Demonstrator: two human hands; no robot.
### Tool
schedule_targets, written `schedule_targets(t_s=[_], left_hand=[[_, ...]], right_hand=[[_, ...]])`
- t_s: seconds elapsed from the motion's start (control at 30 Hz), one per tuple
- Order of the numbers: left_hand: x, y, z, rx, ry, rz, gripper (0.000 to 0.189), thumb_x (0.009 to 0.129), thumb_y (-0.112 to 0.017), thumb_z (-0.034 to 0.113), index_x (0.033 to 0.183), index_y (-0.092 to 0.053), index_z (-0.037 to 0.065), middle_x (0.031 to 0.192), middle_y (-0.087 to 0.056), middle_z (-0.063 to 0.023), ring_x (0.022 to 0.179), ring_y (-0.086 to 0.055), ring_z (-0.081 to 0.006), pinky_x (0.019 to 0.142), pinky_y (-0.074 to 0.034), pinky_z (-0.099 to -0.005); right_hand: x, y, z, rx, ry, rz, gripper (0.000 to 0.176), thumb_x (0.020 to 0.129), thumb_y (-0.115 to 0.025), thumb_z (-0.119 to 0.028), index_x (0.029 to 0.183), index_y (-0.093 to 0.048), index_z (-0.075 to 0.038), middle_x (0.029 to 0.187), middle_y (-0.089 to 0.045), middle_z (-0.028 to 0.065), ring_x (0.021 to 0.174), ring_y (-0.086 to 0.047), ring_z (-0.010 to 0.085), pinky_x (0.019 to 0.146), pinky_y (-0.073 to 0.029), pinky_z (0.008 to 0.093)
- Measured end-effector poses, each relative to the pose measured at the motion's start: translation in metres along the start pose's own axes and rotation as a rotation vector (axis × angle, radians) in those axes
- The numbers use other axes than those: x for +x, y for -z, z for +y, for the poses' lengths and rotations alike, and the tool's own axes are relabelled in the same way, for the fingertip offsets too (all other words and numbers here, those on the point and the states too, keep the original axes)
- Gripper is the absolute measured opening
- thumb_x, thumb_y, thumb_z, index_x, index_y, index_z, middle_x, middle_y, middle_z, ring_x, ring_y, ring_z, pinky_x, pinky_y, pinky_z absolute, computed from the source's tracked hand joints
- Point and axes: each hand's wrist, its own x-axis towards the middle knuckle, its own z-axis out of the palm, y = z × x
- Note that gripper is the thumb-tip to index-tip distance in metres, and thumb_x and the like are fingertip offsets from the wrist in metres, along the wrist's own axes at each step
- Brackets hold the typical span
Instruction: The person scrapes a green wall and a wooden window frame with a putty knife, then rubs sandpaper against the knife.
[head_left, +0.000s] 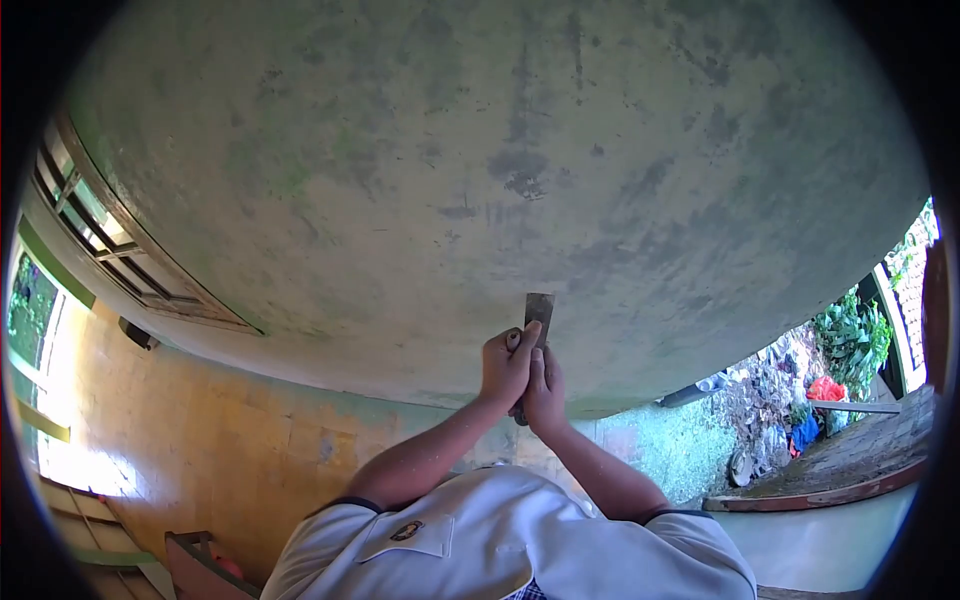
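Note:
A scraper (541, 306) with a flat metal blade points up and away from me, its blade edge at the patchy painted wall (400, 220). My left hand (507, 366) is closed around it, thumb stretched along the blade. My right hand (545, 392) is closed on it too, pressed against the left one, with its fingers near the base of the blade. The dark end of the handle shows below the hands; the rest of the handle is hidden. Grey and dark patches mark the wall above the blade.
A wooden-framed window (130, 240) is set in the wall at left. Below lies a yellowish tiled floor (250, 430). At right are a low ledge (830, 490), scattered rubbish (770, 400) with a red bag (826, 389), and green plants (855, 335). A wooden piece of furniture (200, 568) stands at lower left.

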Motion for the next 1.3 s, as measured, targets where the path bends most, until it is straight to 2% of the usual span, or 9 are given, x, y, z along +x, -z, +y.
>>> schedule_targets(t_s=[0.13, 0.23, 0.33, 0.53, 0.57, 0.7, 0.97, 1.17, 1.3], left_hand=[[-0.003, 0.004, -0.001, 0.043, -0.061, -0.003, 0.051, 0.088, -0.063, 0.033, 0.052, -0.043, 0.003, 0.045, -0.041, -0.0023, 0.047, -0.033, -0.008, 0.043, -0.031, -0.0296], [-0.022, 0.01, -0.013, 0.079, -0.041, 0.004, 0.052, 0.088, -0.063, 0.033, 0.052, -0.041, 0.003, 0.045, -0.038, -0.0015, 0.048, -0.031, -0.0079, 0.043, -0.03, -0.0303], [-0.028, 0.009, -0.019, 0.095, -0.076, 0.018, 0.048, 0.09, -0.06, 0.03, 0.053, -0.044, 0.005, 0.047, -0.04, 0.002, 0.048, -0.032, -0.0058, 0.042, -0.03, -0.029], [0.008, 0.004, -0.004, 0.037, -0.074, -0.012, 0.051, 0.088, -0.062, 0.032, 0.053, -0.04, 0.003, 0.045, -0.036, -0.0026, 0.047, -0.029, -0.0098, 0.043, -0.028, -0.0324], [0.003, 0.006, -0.006, 0.04, -0.064, -0.017, 0.051, 0.089, -0.061, 0.032, 0.053, -0.041, 0.002, 0.045, -0.036, -0.0026, 0.047, -0.03, -0.0096, 0.042, -0.029, -0.0324], [-0.029, 0.011, -0.016, 0.104, -0.003, 0.006, 0.049, 0.09, -0.059, 0.032, 0.053, -0.041, 0.006, 0.047, -0.04, 0.0013, 0.048, -0.034, -0.0055, 0.042, -0.03, -0.0288], [0.01, 0.003, -0.001, 0.065, -0.067, -0.012, 0.051, 0.089, -0.061, 0.034, 0.053, -0.043, 0.003, 0.046, -0.041, -0.0024, 0.047, -0.032, -0.0098, 0.043, -0.03, -0.0314], [-0.034, 0.01, -0.019, 0.075, -0.016, 0.014, 0.051, 0.089, -0.061, 0.035, 0.053, -0.044, 0.002, 0.045, -0.04, -0.0032, 0.048, -0.034, -0.0082, 0.043, -0.03, -0.0318], [0.0, 0.006, 0.0, 0.164, -0.038, 0.003, 0.052, 0.089, -0.06, 0.036, 0.053, -0.044, 0.002, 0.045, -0.041, -0.0041, 0.047, -0.035, -0.009, 0.043, -0.03, -0.0316]], right_hand=[[0.001, -0.003, 0.016, -0.082, 0.205, 0.063, 0.025, 0.1, -0.035, -0.026, 0.099, -0.045, -0.003, 0.063, -0.052, 0.004, 0.038, -0.047, 0.0097, 0.034, -0.037, 0.0225], [-0.026, 0.002, 0.01, -0.068, -0.027, 0.02, 0.028, 0.101, -0.033, -0.027, 0.097, -0.048, -0.004, 0.069, -0.053, 0.0025, 0.051, -0.051, 0.0079, 0.042, -0.041, 0.0217], [-0.031, 0.003, 0.015, -0.105, -0.002, 0.021, 0.028, 0.101, -0.034, -0.028, 0.098, -0.049, -0.004, 0.07, -0.054, 0.0028, 0.049, -0.051, 0.008, 0.041, -0.04, 0.022], [0.002, -0.011, 0.004, -0.039, 0.161, 0.075, 0.026, 0.099, -0.036, -0.027, 0.098, -0.046, -0.003, 0.061, -0.052, 0.0037, 0.039, -0.047, 0.0088, 0.034, -0.037, 0.0227], [-0.005, -0.007, -0.001, 0.024, 0.061, 0.025, 0.027, 0.1, -0.035, -0.027, 0.096, -0.048, -0.004, 0.066, -0.053, 0.0029, 0.045, -0.049, 0.0092, 0.04, -0.039, 0.0234], [-0.031, 0.003, 0.017, -0.063, -0.041, 0.033, 0.026, 0.099, -0.036, -0.026, 0.099, -0.047, -0.003, 0.062, -0.054, 0.0052, 0.041, -0.049, 0.0092, 0.035, -0.037, 0.0234], [0.002, -0.01, 0.0, -0.041, 0.157, 0.078, 0.026, 0.1, -0.035, -0.027, 0.098, -0.047, -0.003, 0.061, -0.052, 0.003, 0.04, -0.048, 0.0083, 0.035, -0.036, 0.0224], [-0.038, 0.007, 0.014, -0.011, -0.023, -0.015, 0.025, 0.1, -0.035, -0.027, 0.102, -0.047, -0.004, 0.063, -0.053, 0.0028, 0.039, -0.047, 0.0081, 0.034, -0.036, 0.0219], [-0.008, -0.002, 0.001, -0.012, -0.013, -0.014, 0.026, 0.1, -0.032, -0.028, 0.1, -0.046, -0.006, 0.063, -0.052, 0.0032, 0.039, -0.047, 0.0089, 0.034, -0.038, 0.0226]])
